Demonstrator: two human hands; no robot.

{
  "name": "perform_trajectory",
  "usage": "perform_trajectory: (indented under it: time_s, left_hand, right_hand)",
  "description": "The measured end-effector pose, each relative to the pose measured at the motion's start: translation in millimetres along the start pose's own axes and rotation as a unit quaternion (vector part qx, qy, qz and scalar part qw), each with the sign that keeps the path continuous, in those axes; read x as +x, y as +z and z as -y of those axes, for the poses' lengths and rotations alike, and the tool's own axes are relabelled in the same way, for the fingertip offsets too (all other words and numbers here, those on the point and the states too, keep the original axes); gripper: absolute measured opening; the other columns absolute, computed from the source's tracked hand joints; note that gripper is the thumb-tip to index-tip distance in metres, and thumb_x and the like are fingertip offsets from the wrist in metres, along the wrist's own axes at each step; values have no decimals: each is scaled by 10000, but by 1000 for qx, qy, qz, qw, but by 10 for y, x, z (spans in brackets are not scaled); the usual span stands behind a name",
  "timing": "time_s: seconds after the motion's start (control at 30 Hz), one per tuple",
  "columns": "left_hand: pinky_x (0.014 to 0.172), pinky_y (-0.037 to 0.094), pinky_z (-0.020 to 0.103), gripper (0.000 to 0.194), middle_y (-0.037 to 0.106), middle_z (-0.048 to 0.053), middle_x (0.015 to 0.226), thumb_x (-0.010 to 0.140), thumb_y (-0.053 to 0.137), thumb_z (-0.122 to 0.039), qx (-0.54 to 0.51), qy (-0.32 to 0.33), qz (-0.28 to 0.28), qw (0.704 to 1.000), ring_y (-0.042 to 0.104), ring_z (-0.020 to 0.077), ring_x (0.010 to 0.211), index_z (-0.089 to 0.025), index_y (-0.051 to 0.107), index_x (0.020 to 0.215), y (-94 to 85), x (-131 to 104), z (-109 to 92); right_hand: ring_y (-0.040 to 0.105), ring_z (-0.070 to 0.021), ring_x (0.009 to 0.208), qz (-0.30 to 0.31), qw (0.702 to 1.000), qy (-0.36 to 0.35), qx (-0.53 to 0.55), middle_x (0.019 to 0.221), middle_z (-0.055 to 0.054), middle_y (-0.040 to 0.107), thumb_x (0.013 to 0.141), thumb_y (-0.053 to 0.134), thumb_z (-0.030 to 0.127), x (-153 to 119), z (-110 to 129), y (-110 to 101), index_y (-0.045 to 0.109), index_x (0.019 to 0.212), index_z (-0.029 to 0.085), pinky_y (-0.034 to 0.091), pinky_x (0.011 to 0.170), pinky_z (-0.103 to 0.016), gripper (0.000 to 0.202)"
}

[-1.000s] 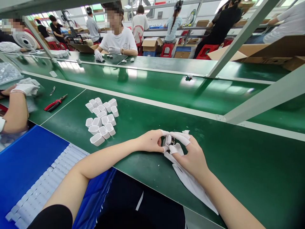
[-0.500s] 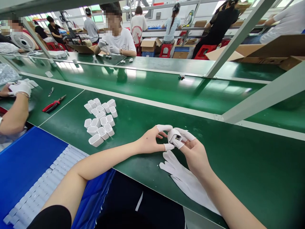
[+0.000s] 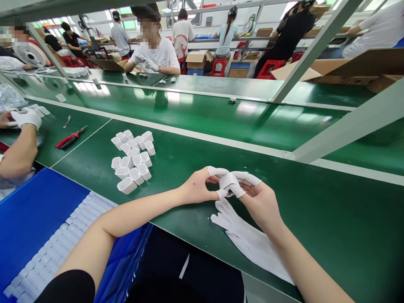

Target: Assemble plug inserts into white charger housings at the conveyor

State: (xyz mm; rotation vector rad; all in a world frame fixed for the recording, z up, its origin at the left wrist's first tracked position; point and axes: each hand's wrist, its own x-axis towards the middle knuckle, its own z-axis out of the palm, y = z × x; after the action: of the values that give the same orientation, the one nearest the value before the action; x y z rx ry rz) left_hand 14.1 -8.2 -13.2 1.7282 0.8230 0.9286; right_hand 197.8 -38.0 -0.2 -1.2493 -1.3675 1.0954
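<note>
Between my two hands is a small white plastic housing, held above the green table. My left hand, with white cots on thumb and finger, grips its left side. My right hand, also with covered fingertips, is closed on its right side. The housing's dark opening is mostly hidden by my fingers. Just below my hands a pair of white gloves lies flat on the table. Several open white plastic housings stand in a group to the left.
Red-handled pliers lie at the left, near a co-worker's gloved hand. A blue bin with rows of white parts is at lower left. A conveyor runs behind the table; a metal post rises at right.
The white housing has turned in my hands, so its dark opening faces away from view. On the conveyor, a small part and white pieces have shifted slightly left.
</note>
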Motion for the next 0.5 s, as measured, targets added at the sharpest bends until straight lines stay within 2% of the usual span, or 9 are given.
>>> perform_trajectory:
  time_s: [0.1, 0.2, 0.33, 0.5]
  left_hand:
    - [868, 548, 342, 525, 580, 64, 1043, 684, 738, -255, -37, -41, -11, 998, 616, 157, 880, -169, 597, 1183, 27, 8, 9]
    - [793, 552, 305, 486, 593, 66, 1013, 689, 719, -219, -47, -67, -28, 996, 600, 152, 856, -157, 609, 1158, 41, 14, 10]
    - [770, 540, 278, 420, 589, 68, 1067, 724, 676, -201, 8, -17, -36, 999, 590, 158, 891, -184, 640, 1141, 27, 7, 11]
    - [789, 535, 307, 410, 607, 82, 1069, 764, 675, -276, 48, 28, -40, 998, 594, 184, 924, -186, 649, 1163, 2, -5, 22]
  right_hand:
    - [677, -262, 908, -8, 998, 22, 58, 966, -79, 708, 634, 829, 378, 6, 1, 66, 654, 928, 205, 584, 808, -376, 383]
    - [671, -251, 921, 3, 996, 24, 88, 961, -70, 706, 639, 829, 401, 14, -9, 116, 639, 880, 210, 567, 851, -381, 362]
    - [672, -248, 911, 12, 992, 46, 117, 954, -66, 707, 622, 847, 397, 3, -48, 131, 636, 928, 204, 564, 861, -403, 419]
    - [666, -244, 949, 26, 988, 49, 142, 1001, -64, 704, 727, 758, 462, -30, -91, 141, 633, 1038, 209, 563, 859, -402, 420]
